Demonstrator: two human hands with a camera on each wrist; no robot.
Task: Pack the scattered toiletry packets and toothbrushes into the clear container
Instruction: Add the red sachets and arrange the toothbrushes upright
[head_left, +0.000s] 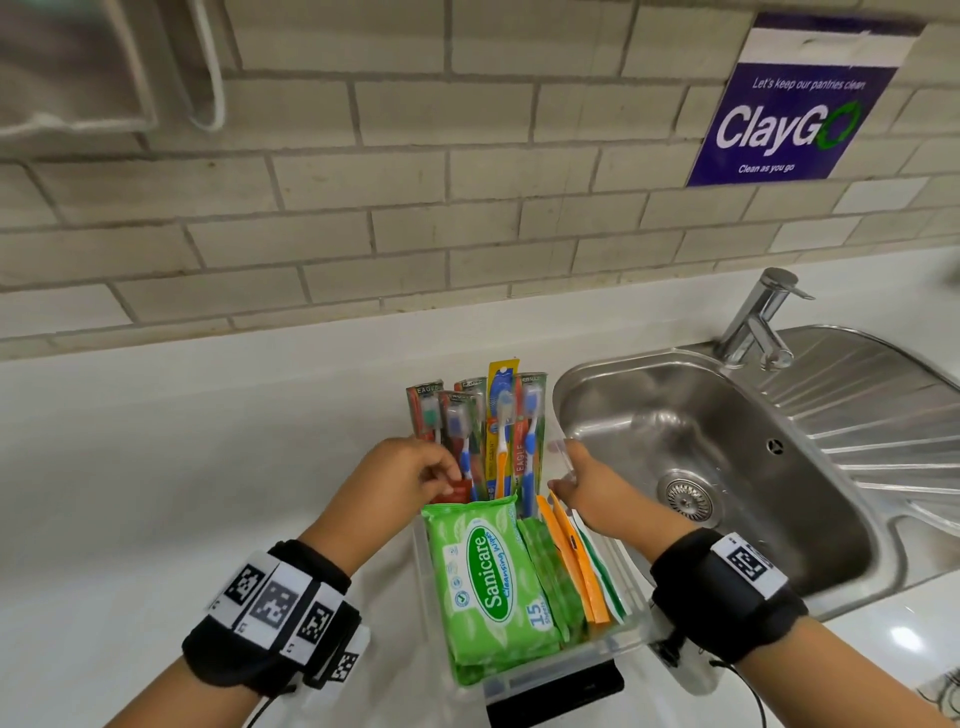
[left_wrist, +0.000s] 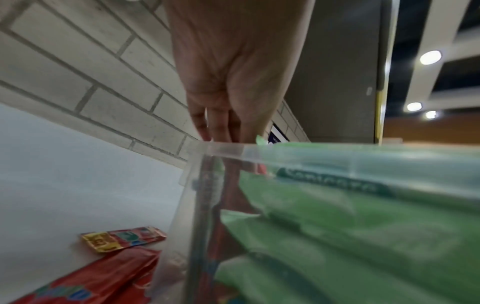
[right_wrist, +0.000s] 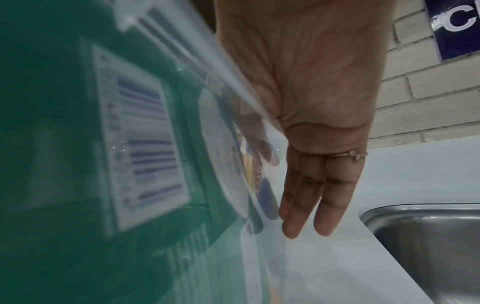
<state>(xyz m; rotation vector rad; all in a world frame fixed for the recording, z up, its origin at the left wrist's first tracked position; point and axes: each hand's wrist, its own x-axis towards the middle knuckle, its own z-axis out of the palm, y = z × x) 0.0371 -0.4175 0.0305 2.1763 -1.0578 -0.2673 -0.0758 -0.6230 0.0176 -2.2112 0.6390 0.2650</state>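
The clear container (head_left: 632, 569) stands on the white counter beside the sink. Inside it lie a green Sanicare wipes pack (head_left: 488, 577) and orange and white sachets (head_left: 574, 561), with several packaged toothbrushes (head_left: 501, 431) upright at the far end. My left hand (head_left: 448, 475) reaches over the far left corner and pinches a red packet (head_left: 456, 489) inside. My right hand (head_left: 563, 475) holds the right wall, thumb inside and straight fingers (right_wrist: 306, 197) outside. Two red sachets (left_wrist: 122, 238) lie on the counter left of the container wall (left_wrist: 187, 205); the head view does not show them.
A steel sink (head_left: 727, 441) with a faucet (head_left: 758, 322) sits immediately right of the container. A black flat object (head_left: 561, 693) lies under the container's near end. The tiled wall behind carries a blue sign (head_left: 789, 114). White counter (head_left: 182, 441) stretches to the left.
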